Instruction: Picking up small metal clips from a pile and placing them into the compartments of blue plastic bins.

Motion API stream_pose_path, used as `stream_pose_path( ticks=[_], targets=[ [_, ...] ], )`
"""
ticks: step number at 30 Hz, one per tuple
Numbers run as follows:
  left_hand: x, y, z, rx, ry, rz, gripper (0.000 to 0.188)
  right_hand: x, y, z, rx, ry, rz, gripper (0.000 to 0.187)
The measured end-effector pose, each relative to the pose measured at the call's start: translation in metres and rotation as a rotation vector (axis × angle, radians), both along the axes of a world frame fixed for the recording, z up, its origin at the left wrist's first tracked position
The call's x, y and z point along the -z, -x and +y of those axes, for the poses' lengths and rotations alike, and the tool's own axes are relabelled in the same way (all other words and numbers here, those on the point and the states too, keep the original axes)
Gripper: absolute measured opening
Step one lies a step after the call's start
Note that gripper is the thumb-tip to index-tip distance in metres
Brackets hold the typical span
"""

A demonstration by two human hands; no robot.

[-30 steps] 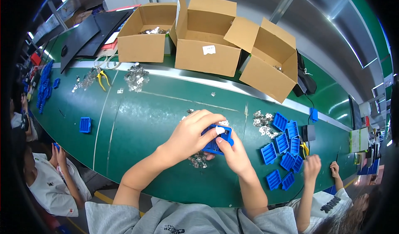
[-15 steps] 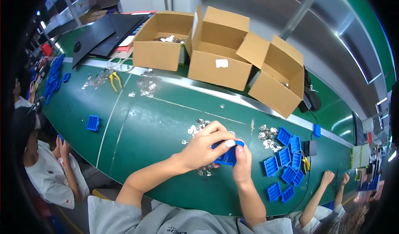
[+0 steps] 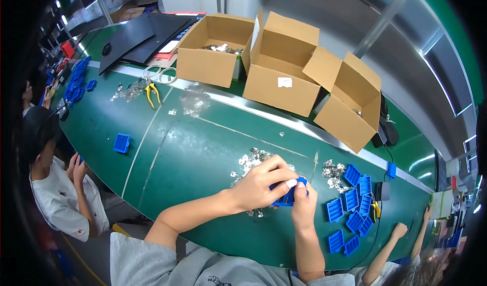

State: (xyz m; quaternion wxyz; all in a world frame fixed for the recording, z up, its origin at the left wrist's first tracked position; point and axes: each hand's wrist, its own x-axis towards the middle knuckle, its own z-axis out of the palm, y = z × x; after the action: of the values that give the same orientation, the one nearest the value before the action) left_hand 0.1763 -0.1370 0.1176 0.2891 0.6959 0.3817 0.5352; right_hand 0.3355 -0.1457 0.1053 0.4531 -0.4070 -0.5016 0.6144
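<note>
A small blue slotted plastic tray [image 3: 285,200] is held up between both hands over the middle of the green table [image 3: 203,149]. My left hand [image 3: 265,183] reaches over its top, fingers bent and thumb pressing at the upper edge, with a white covering on the thumb tip. My right hand [image 3: 304,205] grips the tray's right end between thumb and fingers. Any small part in the left fingertips is hidden. Around and behind the left hand lies a pile of small silvery metal pieces [image 3: 252,159], partly covered by it.
Several blue slotted trays [image 3: 351,199] lie at right, beside another metal heap [image 3: 335,173] and yellow-handled pliers [image 3: 375,211]. Cardboard boxes [image 3: 281,90] line the far edge. More yellow pliers [image 3: 151,94] and a lone tray [image 3: 122,143] are left. Co-workers sit at left and right.
The whole view has shifted, so the table and boxes appear farther right. Both hands keep their hold on the blue tray, with little change in the fingers.
</note>
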Motion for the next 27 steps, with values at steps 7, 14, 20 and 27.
stream_pose_path(
  ticks=[7, 14, 20, 27],
  targets=[
    [-0.007, 0.013, 0.009, 0.086, 0.032, 0.042, 0.021, -0.007, 0.003, 0.006, -0.066, 0.025, 0.008, 0.035],
    [0.086, 0.169, 0.088, -0.782, 0.035, 0.253, 0.018, -0.011, -0.012, 0.02, 0.046, 0.28, 0.278, 0.054],
    [0.104, 0.237, 0.093, -0.911, 0.07, 0.569, 0.016, -0.015, -0.016, 0.022, 0.093, 0.271, 0.297, 0.053],
    [0.088, 0.225, 0.099, -0.92, 0.289, 0.675, 0.019, -0.012, -0.023, 0.024, 0.054, 0.266, 0.324, 0.048]
  ],
)
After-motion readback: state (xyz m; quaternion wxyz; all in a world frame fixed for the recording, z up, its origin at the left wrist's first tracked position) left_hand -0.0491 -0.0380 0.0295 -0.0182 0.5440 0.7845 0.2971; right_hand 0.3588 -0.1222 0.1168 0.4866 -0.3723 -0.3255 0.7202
